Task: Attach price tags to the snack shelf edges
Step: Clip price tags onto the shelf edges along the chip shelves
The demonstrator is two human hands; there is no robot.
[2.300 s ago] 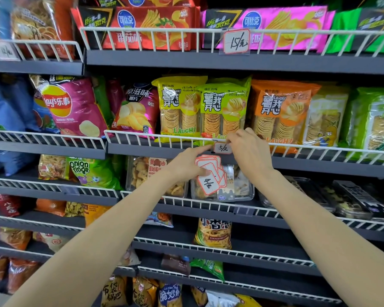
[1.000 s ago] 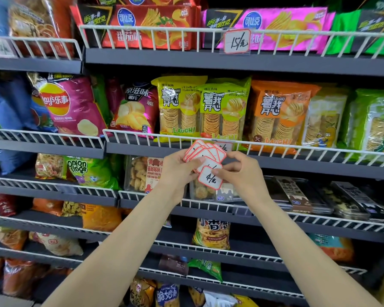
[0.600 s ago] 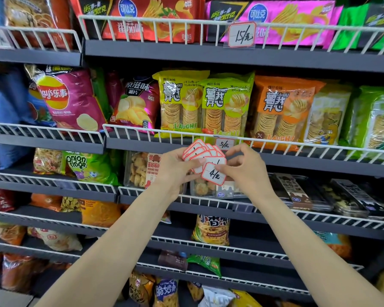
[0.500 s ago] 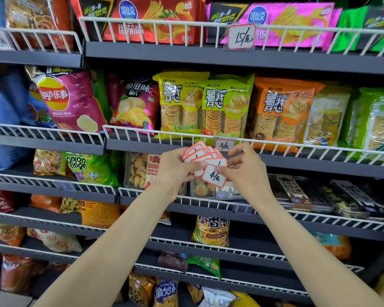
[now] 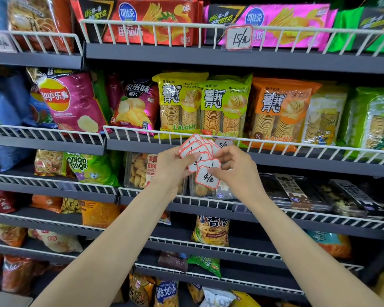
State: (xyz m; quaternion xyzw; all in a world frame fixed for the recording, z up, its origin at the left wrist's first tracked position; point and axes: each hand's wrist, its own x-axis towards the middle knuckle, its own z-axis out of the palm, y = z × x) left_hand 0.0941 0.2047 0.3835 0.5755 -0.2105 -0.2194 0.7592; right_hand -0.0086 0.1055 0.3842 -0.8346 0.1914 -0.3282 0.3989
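Hands' grips: left hand (image 5: 172,167) clutches fanned price tags (image 5: 197,148), right hand (image 5: 235,167) pinches one.

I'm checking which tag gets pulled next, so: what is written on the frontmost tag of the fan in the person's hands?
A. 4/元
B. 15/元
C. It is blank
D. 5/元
A: the lowest, frontmost price tag reads 4/元, pinched by the right hand while the left hand holds the fan of tags.
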